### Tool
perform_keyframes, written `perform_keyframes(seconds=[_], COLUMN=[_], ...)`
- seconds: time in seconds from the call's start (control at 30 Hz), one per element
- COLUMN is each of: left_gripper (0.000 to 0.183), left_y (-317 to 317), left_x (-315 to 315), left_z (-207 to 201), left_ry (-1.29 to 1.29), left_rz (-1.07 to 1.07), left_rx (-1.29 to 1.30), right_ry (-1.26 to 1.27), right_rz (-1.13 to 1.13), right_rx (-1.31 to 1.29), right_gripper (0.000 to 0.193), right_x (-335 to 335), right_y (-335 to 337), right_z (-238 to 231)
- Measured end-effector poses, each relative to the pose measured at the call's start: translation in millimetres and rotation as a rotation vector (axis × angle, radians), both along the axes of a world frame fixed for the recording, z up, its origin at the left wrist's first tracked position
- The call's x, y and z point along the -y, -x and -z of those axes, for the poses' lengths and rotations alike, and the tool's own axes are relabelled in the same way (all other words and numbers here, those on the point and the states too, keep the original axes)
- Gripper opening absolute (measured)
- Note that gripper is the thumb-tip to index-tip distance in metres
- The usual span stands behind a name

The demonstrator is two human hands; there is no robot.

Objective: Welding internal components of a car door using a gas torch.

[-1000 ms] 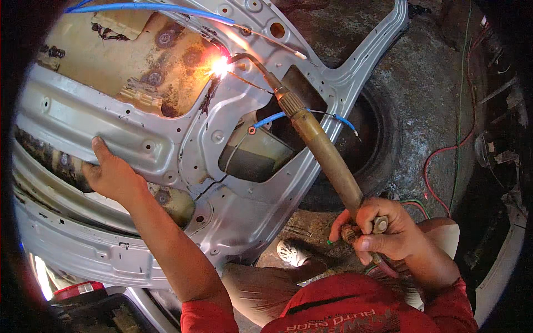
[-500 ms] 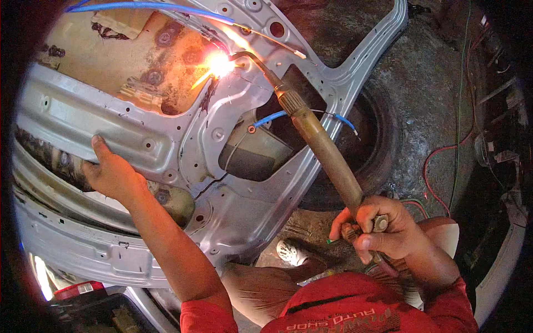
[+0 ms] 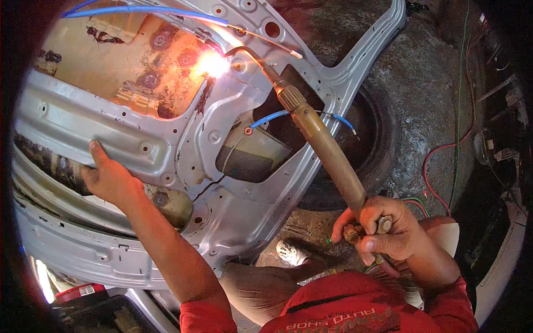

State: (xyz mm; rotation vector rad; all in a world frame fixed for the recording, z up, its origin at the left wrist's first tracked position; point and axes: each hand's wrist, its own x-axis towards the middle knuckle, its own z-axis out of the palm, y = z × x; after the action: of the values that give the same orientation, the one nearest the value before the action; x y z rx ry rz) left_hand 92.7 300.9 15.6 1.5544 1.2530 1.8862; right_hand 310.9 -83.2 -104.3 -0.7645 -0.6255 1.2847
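Observation:
A large silver car body panel (image 3: 244, 208) with cut-outs lies tilted across the left and middle. My left hand (image 3: 114, 180) grips the lower edge of its crossbar, thumb on top and fingers curled underneath. In my right hand (image 3: 388, 227) is a brass gas welding torch (image 3: 327, 147), held at the lower end by its valve knobs (image 3: 383, 223). The torch's thin bent tip reaches up to the left, where a bright flame (image 3: 212, 64) burns against the panel beside the upper opening. Glare hides the metal right at that spot. Dark scorched streaks (image 3: 205, 97) run below the flame.
Blue-sleeved wires (image 3: 150, 9) cross the panel's top, and another blue wire (image 3: 270, 117) spans a cut-out. A tyre (image 3: 383, 144) lies under the panel. Red hose (image 3: 430, 161) and green hose (image 3: 459, 116) trail over the floor at right. A red tail light (image 3: 80, 292) shows lower left.
The torch tip and flame have shifted slightly left and down the opening's edge. The panel appears a little further left in view. Both hands keep their holds.

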Motion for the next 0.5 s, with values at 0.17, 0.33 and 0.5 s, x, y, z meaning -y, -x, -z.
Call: perform_keyframes(seconds=[0.17,0.33,0.5], left_gripper=[0.046,0.046,0.048], left_y=[-3,5,5], left_x=[7,-2,0], left_z=[-3,0,0], left_ry=[0.015,0.004,-0.008], left_rz=[-0.036,-0.042,-0.071], left_rx=[-0.05,-0.048,-0.102], right_ry=[0.079,0.081,-0.048], right_rz=[-0.043,-0.068,-0.077], right_rx=[-0.091,-0.069,-0.066], right_gripper=[0.021,0.02,0.02], right_x=[-2,-6,-4], right_y=[-4,-8,-6], right_z=[-16,-14,1])
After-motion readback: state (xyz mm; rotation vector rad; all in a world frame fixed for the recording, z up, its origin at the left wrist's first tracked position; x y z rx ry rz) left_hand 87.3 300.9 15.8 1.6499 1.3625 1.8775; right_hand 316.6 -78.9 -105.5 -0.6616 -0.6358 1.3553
